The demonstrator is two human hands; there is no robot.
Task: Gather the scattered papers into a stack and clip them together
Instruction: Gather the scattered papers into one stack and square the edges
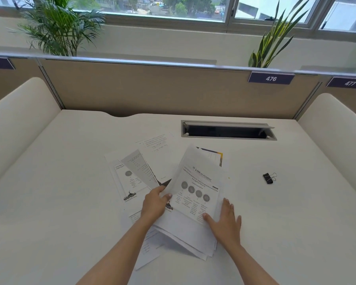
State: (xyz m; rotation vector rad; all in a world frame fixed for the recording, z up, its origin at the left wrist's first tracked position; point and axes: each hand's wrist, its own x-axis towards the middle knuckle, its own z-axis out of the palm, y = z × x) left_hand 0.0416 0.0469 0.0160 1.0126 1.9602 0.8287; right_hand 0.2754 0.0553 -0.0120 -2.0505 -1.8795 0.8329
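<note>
Gathering step: left hand [155, 203] pinches top sheet [195, 188] edge; right hand [224, 221] flat, fingers spread, on papers [185, 237]; more sheets [132, 173] left of pile; clip [268, 178] on counter [70, 182], right of pile, w/ nothing on it; next: square edges.

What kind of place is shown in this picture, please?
Probably a shared office or study hall: a white desk behind a beige partition panel carrying numbered dark seat labels, with a grey cable hatch set into the desk.
</note>
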